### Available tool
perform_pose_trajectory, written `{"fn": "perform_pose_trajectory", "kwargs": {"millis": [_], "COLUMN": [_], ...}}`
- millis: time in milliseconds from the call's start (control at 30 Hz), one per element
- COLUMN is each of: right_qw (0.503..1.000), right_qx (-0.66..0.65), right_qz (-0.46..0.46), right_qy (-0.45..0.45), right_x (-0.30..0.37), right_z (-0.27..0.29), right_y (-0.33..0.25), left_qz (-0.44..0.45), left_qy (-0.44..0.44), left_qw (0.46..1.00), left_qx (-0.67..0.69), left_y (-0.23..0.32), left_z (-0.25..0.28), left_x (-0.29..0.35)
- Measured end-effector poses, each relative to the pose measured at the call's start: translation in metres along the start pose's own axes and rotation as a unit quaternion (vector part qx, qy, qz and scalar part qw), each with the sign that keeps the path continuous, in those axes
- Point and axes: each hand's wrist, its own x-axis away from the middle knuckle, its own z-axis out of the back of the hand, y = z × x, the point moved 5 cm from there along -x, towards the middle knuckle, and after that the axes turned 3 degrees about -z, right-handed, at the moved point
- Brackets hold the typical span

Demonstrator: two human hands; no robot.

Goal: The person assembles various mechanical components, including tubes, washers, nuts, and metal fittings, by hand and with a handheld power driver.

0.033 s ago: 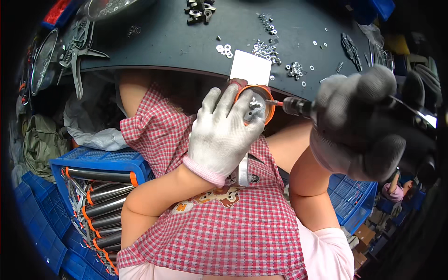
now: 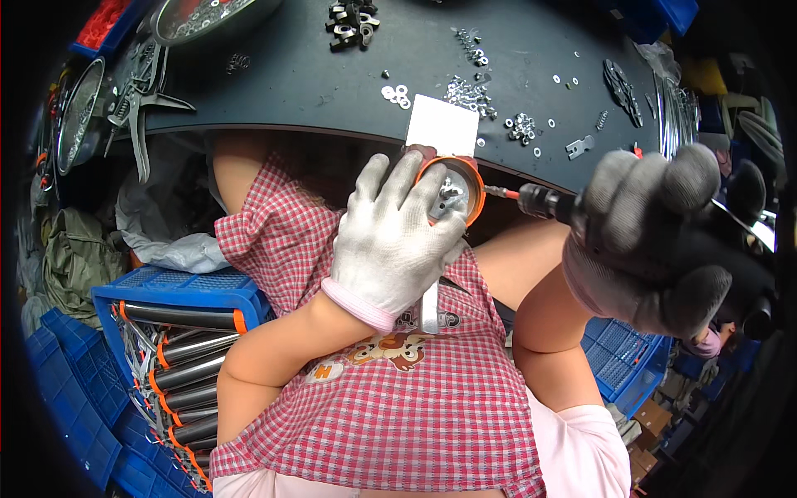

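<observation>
My left hand, in a white knitted glove, is closed around an orange-rimmed round tube end at the table's edge, above my lap. Small metal parts lie inside that rim. A flat metal strip sticks out below my left wrist. To the right, my right hand, gloved in grey and white, grips a black power screwdriver. The bit points left at the orange rim, with a small gap between them. Much of the screwdriver's body is dark and hidden by my fingers.
A white block sits at the edge of the dark table. Loose screws, washers and black clips lie on it. Metal handles stand left. A blue crate holds several orange-ended black tubes.
My right hand has drawn the screwdriver to the right, so its bit has come away from the orange rim. A flat metal plate now shows on the table. My left hand has barely shifted.
</observation>
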Motion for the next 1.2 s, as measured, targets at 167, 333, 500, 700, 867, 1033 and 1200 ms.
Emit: {"fn": "perform_pose_trajectory", "kwargs": {"millis": [167, 333, 500, 700, 867, 1033, 1200], "right_qw": [0.993, 0.996, 0.993, 0.992, 0.987, 0.983, 0.979], "right_qx": [0.027, -0.002, -0.044, -0.08, -0.106, -0.088, -0.043], "right_qz": [0.031, 0.037, 0.013, -0.017, 0.064, 0.062, 0.059], "right_qy": [0.114, 0.084, 0.108, 0.093, 0.099, 0.15, 0.192], "right_x": [0.021, 0.039, 0.044, 0.041, 0.037, 0.049, 0.064], "right_z": [0.031, 0.046, 0.056, 0.06, 0.053, 0.056, 0.075], "right_y": [-0.04, -0.029, -0.031, -0.045, -0.032, -0.033, -0.04], "left_qz": [-0.004, 0.182, 0.118, 0.062, 0.008, 0.052, 0.043], "left_qy": [0.089, -0.304, -0.327, -0.125, -0.092, -0.117, -0.205], "left_qw": [0.985, 0.934, 0.929, 0.99, 0.996, 0.991, 0.972], "left_qx": [0.147, -0.042, -0.126, 0.026, -0.003, -0.039, -0.109], "left_y": [-0.047, -0.09, -0.077, -0.082, -0.09, -0.097, -0.09], "left_z": [0.011, -0.069, -0.074, -0.025, -0.041, -0.06, -0.082], "left_x": [-0.08, -0.161, -0.177, -0.155, -0.145, -0.205, -0.229]}}
